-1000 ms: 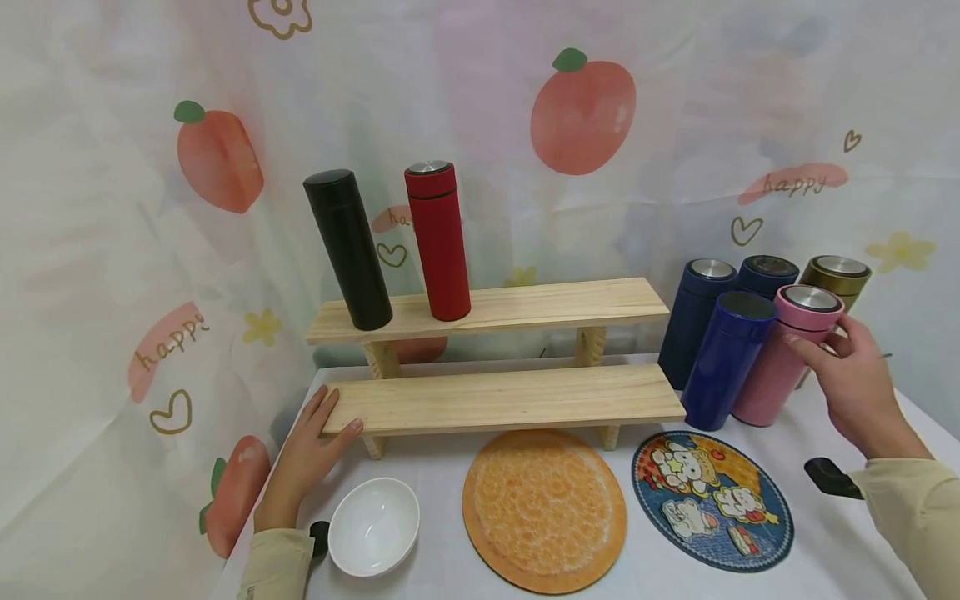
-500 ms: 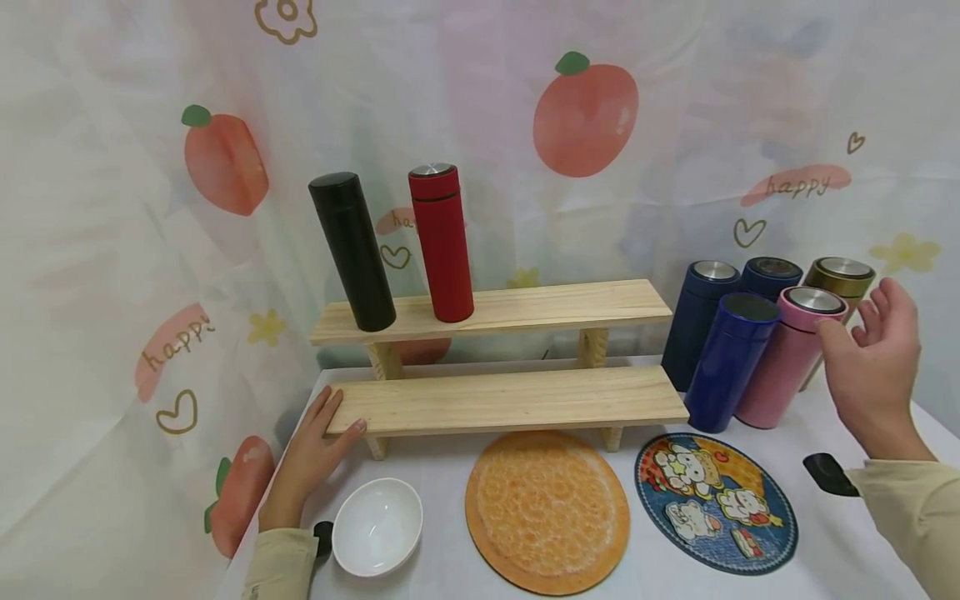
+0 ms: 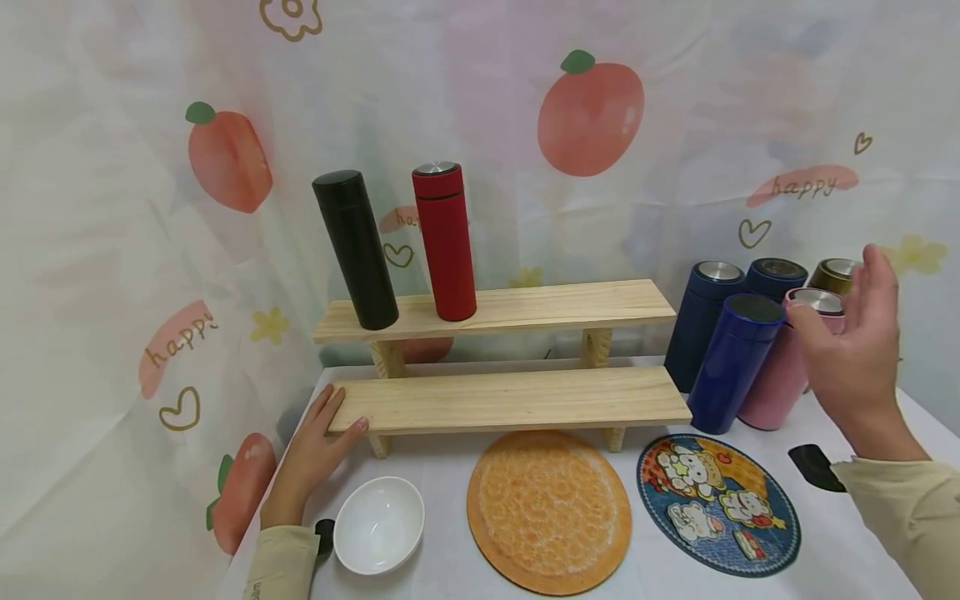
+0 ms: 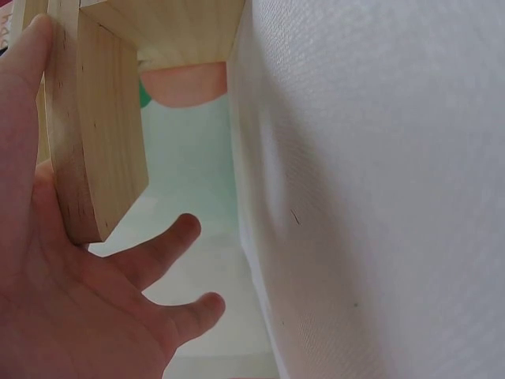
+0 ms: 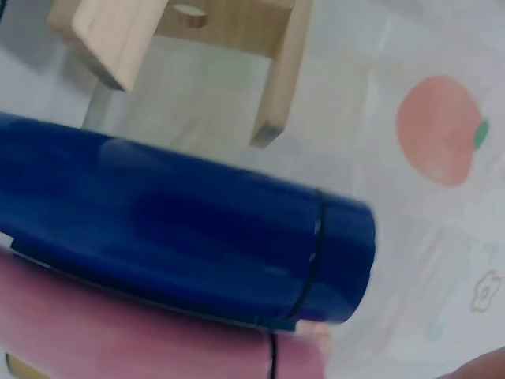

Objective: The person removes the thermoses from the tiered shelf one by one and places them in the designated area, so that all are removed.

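I note my right hand (image 3: 851,354) raised at the right of the table, fingers spread and relaxed, holding nothing. Its fingertips hang at the cap of the pink flask (image 3: 780,375), which lies immediately left of and slightly beyond the palm; whether skin touches the cap I cannot tell. The flask stands upright, long axis vertical, in the near row of a cluster, with the bright blue flask (image 3: 731,362) just beside it on the left. Two dark blue flasks (image 3: 701,321) and an olive one (image 3: 828,275) stand behind. This hand is far nearer the cluster than the other.

My left hand (image 3: 311,454) rests flat and open against the left end of the lower shelf board (image 3: 510,398), thumb on its front edge; the wrist view confirms straight fingers under the plank.

Materials: flasks are smooth matte cylinders, most with brushed metal caps; the shelf is bare pale wood in two steps. A black flask (image 3: 355,248) and a red flask (image 3: 446,242) stand upright on the upper step (image 3: 555,302).
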`<action>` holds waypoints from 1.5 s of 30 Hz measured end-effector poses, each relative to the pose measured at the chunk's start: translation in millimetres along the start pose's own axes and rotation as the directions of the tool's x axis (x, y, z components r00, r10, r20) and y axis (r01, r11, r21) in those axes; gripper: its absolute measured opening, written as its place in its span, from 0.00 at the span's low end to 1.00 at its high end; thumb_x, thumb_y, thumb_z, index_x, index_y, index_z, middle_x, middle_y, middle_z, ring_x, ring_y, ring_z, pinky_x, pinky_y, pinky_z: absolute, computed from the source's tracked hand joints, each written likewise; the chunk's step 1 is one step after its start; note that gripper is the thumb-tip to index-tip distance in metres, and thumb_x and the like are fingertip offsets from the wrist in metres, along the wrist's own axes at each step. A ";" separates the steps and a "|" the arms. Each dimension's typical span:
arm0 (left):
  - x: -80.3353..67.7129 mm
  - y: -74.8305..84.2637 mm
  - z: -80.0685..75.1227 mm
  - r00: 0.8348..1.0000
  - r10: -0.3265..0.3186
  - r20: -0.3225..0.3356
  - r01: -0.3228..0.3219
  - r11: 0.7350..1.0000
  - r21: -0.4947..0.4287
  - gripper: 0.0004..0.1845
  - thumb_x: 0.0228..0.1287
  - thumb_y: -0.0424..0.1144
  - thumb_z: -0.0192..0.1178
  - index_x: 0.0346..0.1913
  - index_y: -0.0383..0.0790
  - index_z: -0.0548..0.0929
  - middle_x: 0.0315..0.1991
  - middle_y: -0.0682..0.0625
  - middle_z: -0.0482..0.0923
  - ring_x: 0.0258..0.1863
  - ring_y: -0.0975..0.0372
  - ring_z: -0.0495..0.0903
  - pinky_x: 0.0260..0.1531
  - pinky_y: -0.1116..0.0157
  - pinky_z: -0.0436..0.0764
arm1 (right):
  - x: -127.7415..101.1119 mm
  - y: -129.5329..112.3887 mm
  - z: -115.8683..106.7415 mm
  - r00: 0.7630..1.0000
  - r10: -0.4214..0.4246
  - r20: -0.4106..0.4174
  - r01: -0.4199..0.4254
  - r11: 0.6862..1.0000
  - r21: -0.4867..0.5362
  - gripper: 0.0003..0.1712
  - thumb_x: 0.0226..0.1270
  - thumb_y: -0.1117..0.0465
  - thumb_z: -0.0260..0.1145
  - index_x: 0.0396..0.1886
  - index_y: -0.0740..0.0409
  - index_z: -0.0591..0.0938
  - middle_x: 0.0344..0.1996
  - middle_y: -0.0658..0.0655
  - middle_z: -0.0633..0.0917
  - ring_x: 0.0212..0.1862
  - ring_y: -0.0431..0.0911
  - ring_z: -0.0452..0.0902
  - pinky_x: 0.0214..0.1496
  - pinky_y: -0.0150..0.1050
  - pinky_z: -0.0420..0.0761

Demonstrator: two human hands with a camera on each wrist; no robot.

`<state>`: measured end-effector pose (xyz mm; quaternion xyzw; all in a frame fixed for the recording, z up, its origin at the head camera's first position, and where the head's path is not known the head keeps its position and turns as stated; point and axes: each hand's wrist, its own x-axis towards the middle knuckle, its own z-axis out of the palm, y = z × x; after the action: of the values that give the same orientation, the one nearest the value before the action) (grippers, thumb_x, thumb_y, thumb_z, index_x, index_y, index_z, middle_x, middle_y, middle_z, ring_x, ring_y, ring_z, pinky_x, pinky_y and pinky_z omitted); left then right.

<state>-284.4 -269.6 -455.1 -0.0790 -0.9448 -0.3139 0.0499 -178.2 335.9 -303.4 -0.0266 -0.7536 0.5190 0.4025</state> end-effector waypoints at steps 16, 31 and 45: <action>-2.2 -0.7 2.2 1.000 -0.021 0.017 0.021 1.000 -0.011 0.49 0.77 0.66 0.58 0.87 0.39 0.55 0.88 0.40 0.42 0.84 0.37 0.47 0.76 0.34 0.53 | -8.8 -13.2 29.2 0.973 -0.071 0.221 0.084 0.995 -0.051 0.52 0.80 0.62 0.57 0.89 0.51 0.35 0.88 0.53 0.35 0.86 0.43 0.27 0.82 0.40 0.32; -2.3 0.3 2.3 0.999 -0.033 0.022 0.033 0.999 0.001 0.50 0.77 0.67 0.57 0.87 0.41 0.54 0.88 0.41 0.42 0.84 0.39 0.47 0.77 0.35 0.54 | -5.5 -13.0 58.1 0.924 -0.038 0.381 0.075 0.994 -0.083 0.52 0.82 0.54 0.57 0.90 0.48 0.34 0.88 0.56 0.34 0.86 0.57 0.27 0.82 0.60 0.33; -0.1 0.5 -0.4 1.000 -0.004 -0.001 0.004 1.000 -0.001 0.49 0.76 0.66 0.58 0.86 0.39 0.56 0.88 0.40 0.44 0.83 0.38 0.49 0.76 0.35 0.55 | 6.9 -18.0 98.2 0.892 -0.036 0.451 -0.017 0.993 0.114 0.50 0.83 0.56 0.58 0.90 0.54 0.38 0.88 0.58 0.38 0.87 0.52 0.30 0.85 0.52 0.41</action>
<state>-284.2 -269.5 -454.5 -0.0770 -0.9448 -0.3147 0.0498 -238.4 256.0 -298.3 0.1216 -0.7956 0.5515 0.2195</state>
